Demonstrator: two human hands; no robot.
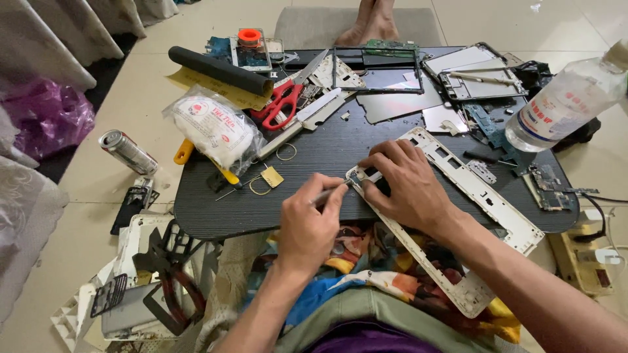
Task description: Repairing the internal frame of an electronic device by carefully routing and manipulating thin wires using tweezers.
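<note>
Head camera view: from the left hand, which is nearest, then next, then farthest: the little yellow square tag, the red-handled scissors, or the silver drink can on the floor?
From the left hand:
1. Little yellow square tag, just up-left on the dark table.
2. Red-handled scissors, farther up the table.
3. Silver drink can, far left on the floor.

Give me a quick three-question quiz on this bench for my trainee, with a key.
1. True or false: the right hand presses on the long white frame.
2. Which tool lies beside the white wrapped packet? A red-handled scissors, B hammer, C tape measure.
3. What does the left hand hold at the frame's end?

Key: 1 true. 2 A. 3 a thin tool, gripped in the fingers; its exact kind is too small to tell.
</note>
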